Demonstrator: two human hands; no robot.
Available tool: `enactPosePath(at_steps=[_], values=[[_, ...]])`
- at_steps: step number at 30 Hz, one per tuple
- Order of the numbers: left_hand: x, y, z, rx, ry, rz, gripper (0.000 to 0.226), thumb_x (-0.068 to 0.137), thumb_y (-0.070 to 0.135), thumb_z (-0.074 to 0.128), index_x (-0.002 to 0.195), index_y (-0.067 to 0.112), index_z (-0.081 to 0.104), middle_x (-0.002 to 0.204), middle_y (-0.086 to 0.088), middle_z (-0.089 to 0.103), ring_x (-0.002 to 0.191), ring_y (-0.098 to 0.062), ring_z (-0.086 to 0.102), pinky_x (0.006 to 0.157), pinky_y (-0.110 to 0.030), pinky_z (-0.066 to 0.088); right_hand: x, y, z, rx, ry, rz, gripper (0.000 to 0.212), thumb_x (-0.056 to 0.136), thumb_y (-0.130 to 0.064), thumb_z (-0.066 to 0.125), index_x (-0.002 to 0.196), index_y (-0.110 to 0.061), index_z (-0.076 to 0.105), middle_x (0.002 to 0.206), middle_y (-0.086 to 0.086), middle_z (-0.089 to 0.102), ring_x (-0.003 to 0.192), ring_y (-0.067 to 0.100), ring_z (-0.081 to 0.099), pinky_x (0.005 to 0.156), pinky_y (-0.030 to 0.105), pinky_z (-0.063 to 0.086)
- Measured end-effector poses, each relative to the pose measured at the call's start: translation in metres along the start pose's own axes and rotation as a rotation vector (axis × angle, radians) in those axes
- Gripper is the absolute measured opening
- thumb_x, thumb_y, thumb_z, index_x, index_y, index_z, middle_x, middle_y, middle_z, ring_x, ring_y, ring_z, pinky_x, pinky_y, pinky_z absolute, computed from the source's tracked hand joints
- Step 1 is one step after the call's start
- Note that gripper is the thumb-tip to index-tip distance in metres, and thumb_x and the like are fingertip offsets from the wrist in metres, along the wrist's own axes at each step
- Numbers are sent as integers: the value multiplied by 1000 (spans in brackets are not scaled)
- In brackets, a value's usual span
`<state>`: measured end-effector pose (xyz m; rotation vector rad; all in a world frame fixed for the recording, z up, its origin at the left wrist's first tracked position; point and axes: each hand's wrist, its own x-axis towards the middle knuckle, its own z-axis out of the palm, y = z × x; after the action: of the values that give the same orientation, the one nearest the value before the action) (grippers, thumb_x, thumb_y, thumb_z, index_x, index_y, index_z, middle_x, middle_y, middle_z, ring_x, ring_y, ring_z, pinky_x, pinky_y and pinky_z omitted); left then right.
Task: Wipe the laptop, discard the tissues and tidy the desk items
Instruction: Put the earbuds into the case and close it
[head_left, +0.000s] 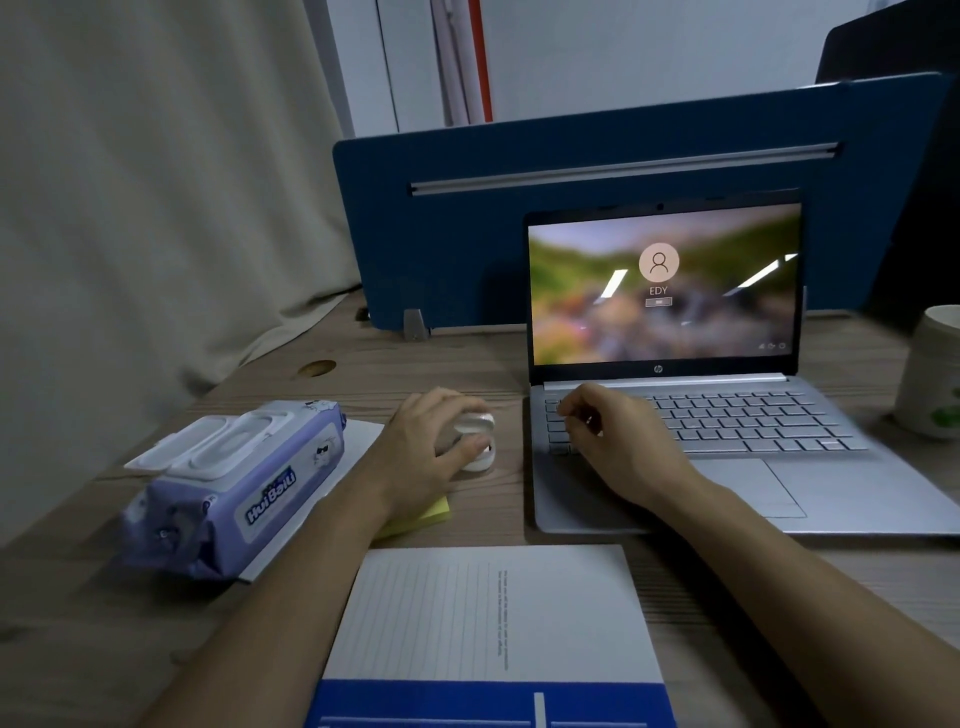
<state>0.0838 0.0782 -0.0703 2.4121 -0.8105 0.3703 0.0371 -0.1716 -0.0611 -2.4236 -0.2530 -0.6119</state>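
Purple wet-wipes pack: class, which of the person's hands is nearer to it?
Left. The left hand grips a white case just right of the purple wet-wipes pack; the right hand is over the laptop keyboard.

Dim light. Wooden desk (363, 374); blue partition (467, 218) along far edge; beige curtain (130, 182) left; white wall (649, 52) beyond.

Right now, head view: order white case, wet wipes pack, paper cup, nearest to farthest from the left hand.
1. White case: gripped in the left hand.
2. Wet wipes pack: just left of that hand.
3. Paper cup: far right, past the laptop.
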Motion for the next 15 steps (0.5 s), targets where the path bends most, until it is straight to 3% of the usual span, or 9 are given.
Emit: enactPosePath(at_steps=[3,5,9,15], values=[[-5,1,-2,-56,9,-12,29,89,59,46,108,44,62,111,26,52,114,-1,44,91,-26,35,0,0,0,4,3,6,17,90,-15,60,105,-17,68,97,0,70,85,19,62,75,30,47],[-7,2,-3,-111,27,-27,30,89,57,46,104,40,66,109,23,55,113,-3,47,91,-30,38,0,-1,0,8,7,6,17,90,-15,60,104,-17,68,96,0,70,85,19,63,75,30,47],[-8,3,-4,-180,29,-58,31,92,52,47,109,35,66,113,20,58,113,-7,52,96,-40,45,0,-1,-3,21,23,19,15,90,-15,59,103,-16,68,94,-1,69,83,18,61,75,32,49],[-5,-2,-1,-146,-5,-85,36,90,58,44,120,42,58,122,21,57,115,0,51,98,-38,46,5,7,-12,22,103,76,14,88,-16,60,99,-15,67,85,-5,65,79,16,61,72,31,49]])
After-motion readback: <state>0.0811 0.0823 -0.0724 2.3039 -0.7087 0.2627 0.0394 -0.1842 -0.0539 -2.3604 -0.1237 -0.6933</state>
